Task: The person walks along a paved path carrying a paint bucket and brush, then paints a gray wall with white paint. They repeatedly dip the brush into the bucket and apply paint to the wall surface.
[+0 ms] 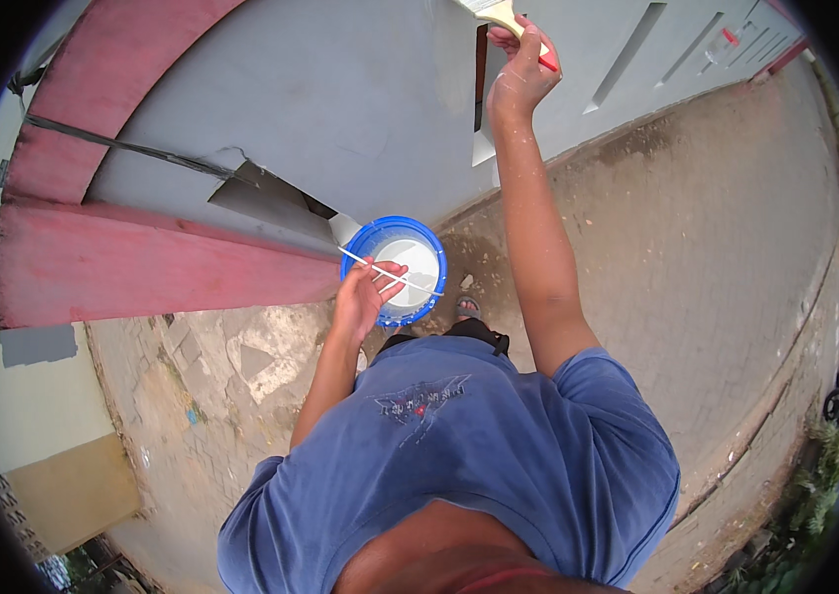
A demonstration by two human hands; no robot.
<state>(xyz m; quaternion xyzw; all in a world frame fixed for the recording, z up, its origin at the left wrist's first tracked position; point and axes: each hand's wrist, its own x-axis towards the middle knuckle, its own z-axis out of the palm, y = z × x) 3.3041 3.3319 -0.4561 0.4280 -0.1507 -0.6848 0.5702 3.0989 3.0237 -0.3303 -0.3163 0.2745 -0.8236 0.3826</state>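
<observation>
My right hand (pixel 524 74) is raised high at the top of the view, closed round the handle of a paintbrush (pixel 495 12). The brush has a pale cream handle with a red end, and its bristles run out of the picture, so their contact with the wall is hidden. Low in front of me, my left hand (pixel 365 297) has its fingers hooked under a thin white bucket handle (pixel 408 281). Below it is a blue bucket (pixel 442 259) with white paint (pixel 412 259) inside and splashes on its rim. White specks dot my right hand and forearm.
A grey wall (pixel 340 89) with narrow slots rises ahead, bordered by a pink arch (pixel 132 69) and a pink ledge (pixel 162 267) at left. A dark cable (pixel 142 147) crosses the arch. Paved ground (pixel 677 257) stretches right; a sandalled foot (pixel 468 307) stands beside the bucket.
</observation>
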